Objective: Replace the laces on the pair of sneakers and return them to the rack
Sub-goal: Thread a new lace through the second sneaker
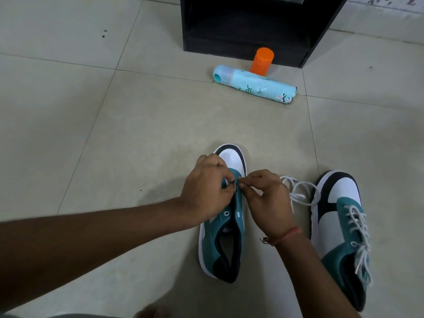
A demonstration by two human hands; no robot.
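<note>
Both forearms reach forward over a pale tiled floor (pixel 114 125), the left hand (pixel 206 189) and right hand (pixel 267 203) curled together above the front eyelets of an unlaced teal, white and black canvas sneaker (pixel 226 228), fingertips pinched on something too small to make out there. The matching sneaker (pixel 344 228) lies just to the right, threaded with a white lace (pixel 298 191) whose loose end trails toward the right hand. Beyond, a pale blue spray can (pixel 254 83) with unreadable lettering lies before an upright orange canister (pixel 261 60) and a black wooden rack (pixel 250 28).
</note>
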